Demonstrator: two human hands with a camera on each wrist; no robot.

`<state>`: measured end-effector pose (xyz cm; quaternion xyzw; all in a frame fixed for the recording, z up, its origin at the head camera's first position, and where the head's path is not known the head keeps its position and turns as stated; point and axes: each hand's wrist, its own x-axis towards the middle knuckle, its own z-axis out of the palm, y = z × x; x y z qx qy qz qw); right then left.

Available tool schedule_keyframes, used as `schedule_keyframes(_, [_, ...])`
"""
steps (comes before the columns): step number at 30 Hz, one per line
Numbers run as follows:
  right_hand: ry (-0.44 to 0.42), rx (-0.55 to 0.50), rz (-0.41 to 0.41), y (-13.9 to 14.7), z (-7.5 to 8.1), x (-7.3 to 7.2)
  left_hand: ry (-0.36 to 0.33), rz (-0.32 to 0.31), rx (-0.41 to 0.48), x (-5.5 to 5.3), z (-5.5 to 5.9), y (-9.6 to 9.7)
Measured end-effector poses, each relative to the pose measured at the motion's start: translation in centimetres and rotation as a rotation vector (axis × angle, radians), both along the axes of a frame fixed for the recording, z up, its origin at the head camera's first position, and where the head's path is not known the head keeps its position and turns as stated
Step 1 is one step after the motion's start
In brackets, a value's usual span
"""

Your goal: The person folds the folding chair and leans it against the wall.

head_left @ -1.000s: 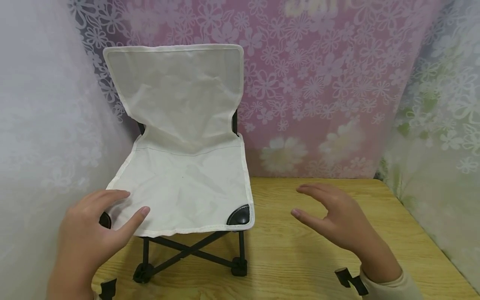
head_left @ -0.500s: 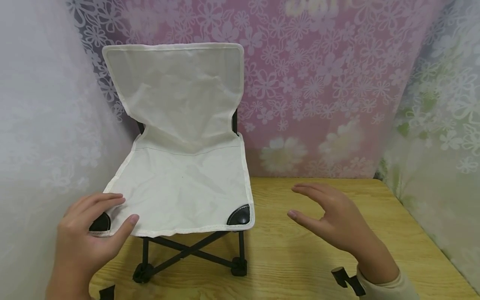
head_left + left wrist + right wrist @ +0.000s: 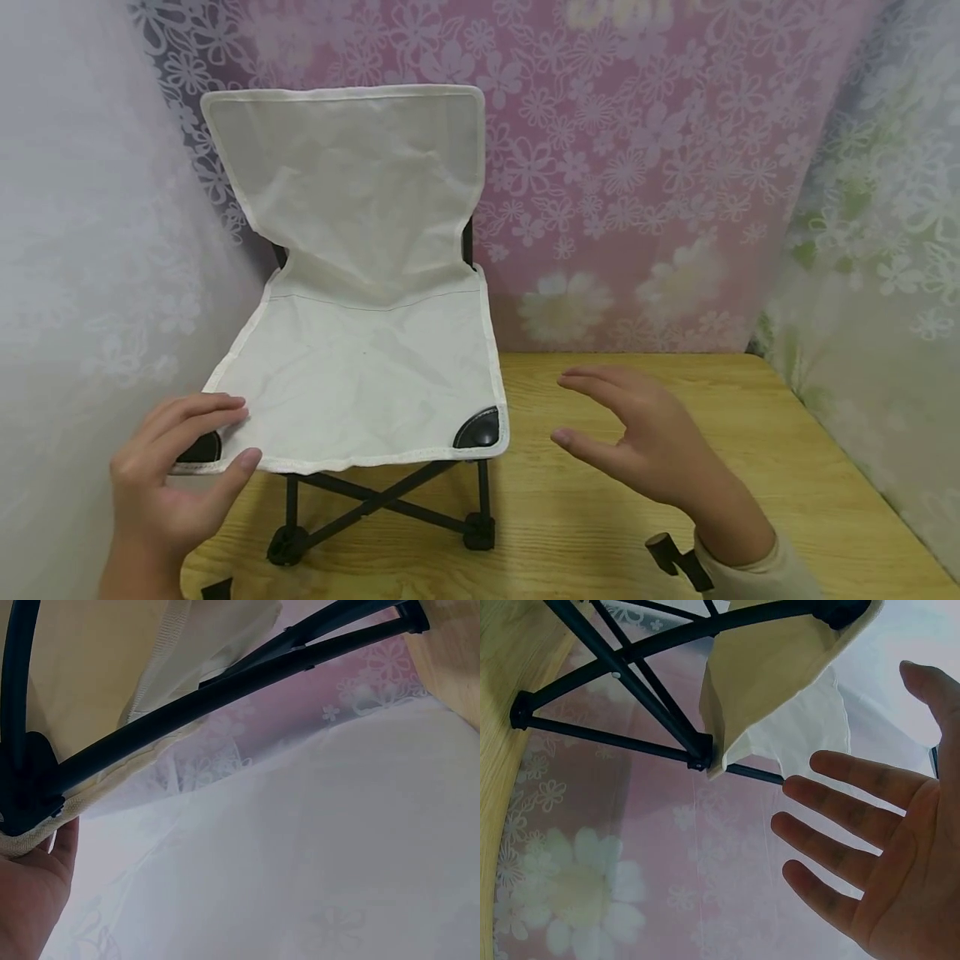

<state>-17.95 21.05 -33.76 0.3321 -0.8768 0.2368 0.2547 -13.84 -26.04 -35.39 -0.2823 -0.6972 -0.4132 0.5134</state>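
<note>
A small folding chair (image 3: 367,367) with cream fabric and black crossed legs stands upright on the wooden table. My left hand (image 3: 168,475) is at the seat's front left corner, fingers over the black corner patch (image 3: 201,447) and thumb by the front edge. From below, in the left wrist view, the fingers (image 3: 64,844) show beside the seat edge; whether they press on it I cannot tell. To the right of the chair my right hand (image 3: 637,437) hovers apart from it, thumb and fingers spread, holding nothing. Its palm (image 3: 911,855) faces the chair's side in the right wrist view.
The wooden tabletop (image 3: 600,533) extends to the right of the chair. Behind hangs a pink flowered curtain (image 3: 637,167). A whitish curtain (image 3: 97,250) closes in the left side and a green-and-white flowered one (image 3: 885,250) the right.
My left hand has shifted slightly left and down at the seat corner, baring more of the black patch. The right hand has drifted left toward the chair, which stands still.
</note>
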Motion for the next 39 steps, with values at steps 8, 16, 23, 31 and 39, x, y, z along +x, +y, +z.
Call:
schedule_keyframes(8, [0.032, -0.011, 0.073, -1.4, 0.4, 0.3, 0.006, -0.059, 0.028, -0.3, -0.8, -0.4])
schedule_keyframes(16, [0.045, -0.042, 0.128, -2.7, 0.7, 0.4, 0.011, -0.05, 0.046, -0.3, -0.9, -0.1])
schedule_keyframes(23, [0.043, -0.064, 0.164, -3.7, 0.8, 0.4, 0.035, -0.063, 0.07, -0.4, -0.9, 0.1])
schedule_keyframes(31, [0.042, -0.075, 0.19, -4.9, 0.5, 0.7, 0.052, -0.062, 0.074, -0.5, -1.1, 0.1])
schedule_keyframes(39, [0.039, -0.09, 0.226, -6.0, 0.2, 0.8, 0.055, -0.063, 0.075, -0.5, -1.4, 0.0])
